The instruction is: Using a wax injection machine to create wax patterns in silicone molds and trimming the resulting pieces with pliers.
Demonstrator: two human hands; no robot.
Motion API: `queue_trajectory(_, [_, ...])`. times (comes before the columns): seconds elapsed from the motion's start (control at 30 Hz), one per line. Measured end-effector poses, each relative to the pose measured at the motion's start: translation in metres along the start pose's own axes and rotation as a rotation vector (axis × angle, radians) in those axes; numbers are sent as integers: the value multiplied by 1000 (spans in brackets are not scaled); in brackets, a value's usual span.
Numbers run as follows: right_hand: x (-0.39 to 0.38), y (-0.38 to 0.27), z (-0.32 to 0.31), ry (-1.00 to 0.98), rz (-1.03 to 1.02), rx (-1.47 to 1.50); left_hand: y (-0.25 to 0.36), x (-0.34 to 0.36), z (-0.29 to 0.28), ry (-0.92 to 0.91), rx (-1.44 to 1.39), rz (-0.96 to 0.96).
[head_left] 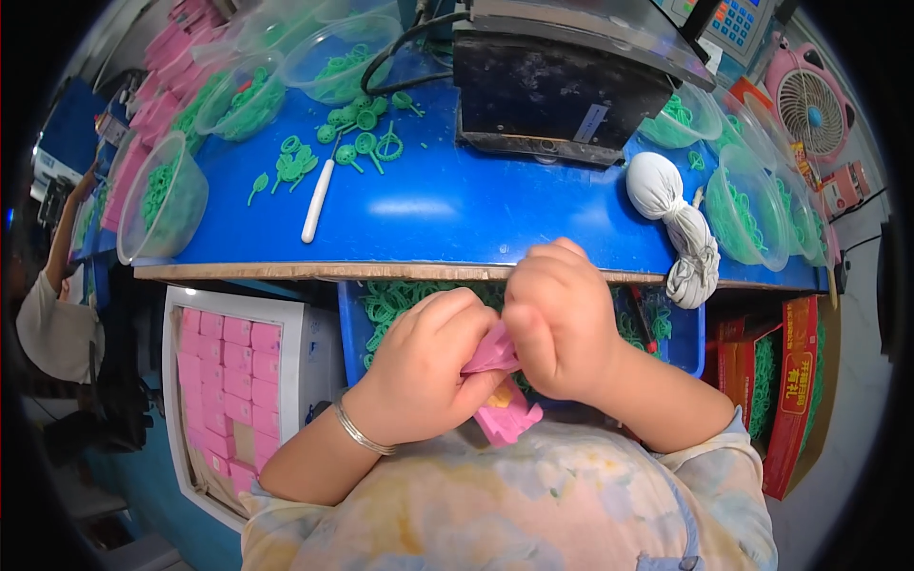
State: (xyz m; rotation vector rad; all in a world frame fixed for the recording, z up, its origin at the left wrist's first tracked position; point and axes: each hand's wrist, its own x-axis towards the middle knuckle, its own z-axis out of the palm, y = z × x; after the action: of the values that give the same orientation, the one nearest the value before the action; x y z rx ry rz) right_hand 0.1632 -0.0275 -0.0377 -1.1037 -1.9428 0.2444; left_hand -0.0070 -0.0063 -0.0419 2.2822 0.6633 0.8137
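Both of my hands are closed on a pink rubber mould (pixel 495 350) in front of my chest, just below the table's edge. My left hand (pixel 428 362), with silver bangles on its wrist, grips it from the left, thumb along its lower side. My right hand (pixel 562 324) pinches its upper right part, fingers curled in. The mould looks bent and pulled apart, and its lower flap (pixel 507 423) hangs below my hands with a yellowish patch showing. My fingers cover most of its middle. Behind my hands, a blue tray (pixel 698 347) holds many green wax pieces (pixel 405 300).
A white-handled tool (pixel 319 202) lies near green wax pieces (pixel 367 119) on the blue table (pixel 419 205). A black machine (pixel 557 95) stands behind. At right are a tied white cloth bundle (pixel 671 209) and plastic bowls (pixel 747 205). A white box (pixel 319 352) of pink blocks stands lower left.
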Motion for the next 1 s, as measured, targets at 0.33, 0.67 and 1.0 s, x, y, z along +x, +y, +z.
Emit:
queue_trajectory(0.33, [14, -4, -16, -385, 505, 1045, 6, 5, -9, -131, -127, 169])
queue_trajectory(0.67, [-4, 0, -19, -24, 360, 716, 9, -2, -1, 155, -345, -218])
queue_trajectory(1.0, [-19, -6, -14, -91, 557, 1051, 7, 8, -16, 248, -159, 75])
